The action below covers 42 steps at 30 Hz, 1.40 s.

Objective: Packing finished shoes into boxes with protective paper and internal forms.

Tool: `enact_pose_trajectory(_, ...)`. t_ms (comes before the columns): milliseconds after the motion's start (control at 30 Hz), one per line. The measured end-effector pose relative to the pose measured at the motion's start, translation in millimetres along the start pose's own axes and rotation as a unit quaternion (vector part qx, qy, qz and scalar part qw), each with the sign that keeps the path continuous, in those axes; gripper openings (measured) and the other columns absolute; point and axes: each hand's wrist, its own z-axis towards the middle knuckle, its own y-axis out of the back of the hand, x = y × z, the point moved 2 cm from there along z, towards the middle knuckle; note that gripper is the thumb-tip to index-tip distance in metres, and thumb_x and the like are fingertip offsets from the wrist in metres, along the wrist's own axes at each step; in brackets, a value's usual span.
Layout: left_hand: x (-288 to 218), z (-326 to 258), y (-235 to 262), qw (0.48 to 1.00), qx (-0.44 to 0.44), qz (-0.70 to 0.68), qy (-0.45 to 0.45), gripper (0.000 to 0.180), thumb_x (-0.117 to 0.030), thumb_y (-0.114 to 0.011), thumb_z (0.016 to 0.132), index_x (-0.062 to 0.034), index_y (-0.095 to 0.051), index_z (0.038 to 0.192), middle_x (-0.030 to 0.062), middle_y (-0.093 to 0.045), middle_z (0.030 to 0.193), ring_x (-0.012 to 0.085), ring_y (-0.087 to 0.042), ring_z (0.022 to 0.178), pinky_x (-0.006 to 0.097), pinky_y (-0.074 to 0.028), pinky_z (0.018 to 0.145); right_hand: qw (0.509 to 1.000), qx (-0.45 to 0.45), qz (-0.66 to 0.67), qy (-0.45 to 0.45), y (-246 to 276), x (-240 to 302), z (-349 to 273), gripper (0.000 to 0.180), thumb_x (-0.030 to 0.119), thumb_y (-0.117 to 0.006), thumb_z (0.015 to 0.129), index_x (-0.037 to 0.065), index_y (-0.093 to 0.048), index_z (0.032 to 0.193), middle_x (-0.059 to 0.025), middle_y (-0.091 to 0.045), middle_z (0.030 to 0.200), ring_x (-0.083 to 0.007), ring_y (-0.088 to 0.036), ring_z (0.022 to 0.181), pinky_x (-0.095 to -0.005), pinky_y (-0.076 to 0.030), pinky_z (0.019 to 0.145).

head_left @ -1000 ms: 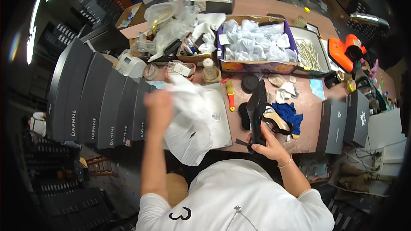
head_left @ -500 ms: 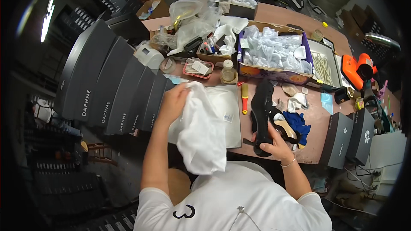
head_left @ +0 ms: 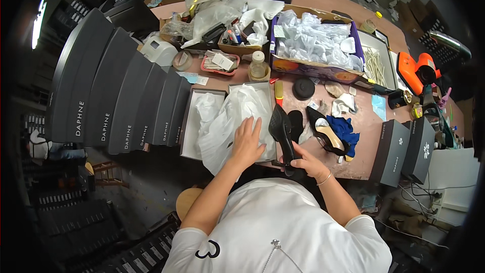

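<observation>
My left hand (head_left: 247, 143) has its fingers spread over crumpled white tissue paper (head_left: 214, 144), which spreads out of an open shoe box (head_left: 191, 134). My right hand (head_left: 309, 165) grips a black high-heeled shoe (head_left: 281, 130) near its heel end, with the toe pointing away from me, right beside the box. A second black pointed shoe (head_left: 331, 142) with a beige inside lies on the table to the right, against a blue cloth (head_left: 344, 131). Behind the held shoe is a dark shape I cannot make out.
Grey shoe boxes (head_left: 96, 86) lean in a row on the left; two more (head_left: 391, 149) stand at right. Farther back are a carton of white wrapping (head_left: 318, 43), a bottle (head_left: 258, 63), a red basket (head_left: 221, 63), a round black tin (head_left: 303, 89) and an orange device (head_left: 417, 71).
My left hand has lowered the tissue paper from mid-air into the box and now lies on it with fingers apart. The shoe in my right hand has moved left, toward the box.
</observation>
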Motion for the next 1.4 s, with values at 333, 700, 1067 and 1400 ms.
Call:
enact_pose_trajectory(333,28,47,14,0.997,-0.059,-0.047,-0.016,0.012,-0.004,-0.059,0.075,-0.0038,-0.063,0.087,0.0116,-0.060,0.087,0.0285,-0.058,0.086,0.045,-0.040,0.091,0.985,0.158,-0.042,-0.051,1,41,-72,0.075,0.030,-0.067,0.078,-0.003,-0.035,0.137,-0.0126,-0.062,0.101,-0.0193,-0.059,0.094,-0.0298,-0.044,0.086)
enact_pose_trajectory(700,18,43,68,0.993,-0.065,-0.077,0.054,0.011,-0.007,-0.059,0.084,0.0000,-0.061,0.092,0.0175,-0.063,0.084,0.0345,-0.062,0.078,0.039,-0.049,0.069,0.940,0.018,-0.341,-0.021,-5,27,4,0.078,0.032,-0.054,0.088,-0.002,-0.015,0.145,-0.0225,-0.052,0.126,-0.0348,-0.061,0.096,-0.0380,-0.046,0.090)
enact_pose_trajectory(1067,-28,79,66,0.961,0.020,-0.268,0.066,0.017,-0.009,-0.058,0.084,-0.0019,-0.065,0.098,0.0067,-0.058,0.066,0.0134,-0.053,0.057,0.028,-0.043,0.055,0.929,0.130,0.343,-0.044,5,-3,-6,0.061,0.035,-0.049,0.087,0.017,-0.026,0.141,-0.0228,-0.054,0.105,-0.0336,-0.059,0.075,-0.0342,-0.049,0.050)
enact_pose_trajectory(1400,-50,71,51,0.966,0.061,-0.251,0.016,0.021,-0.012,-0.064,0.082,0.0026,-0.065,0.098,0.0126,-0.064,0.074,0.0177,-0.060,0.065,0.029,-0.047,0.062,0.901,0.188,0.388,-0.037,0,2,-9,0.061,0.039,-0.050,0.084,0.015,-0.030,0.137,-0.0271,-0.051,0.100,-0.0318,-0.056,0.067,-0.0321,-0.046,0.044)
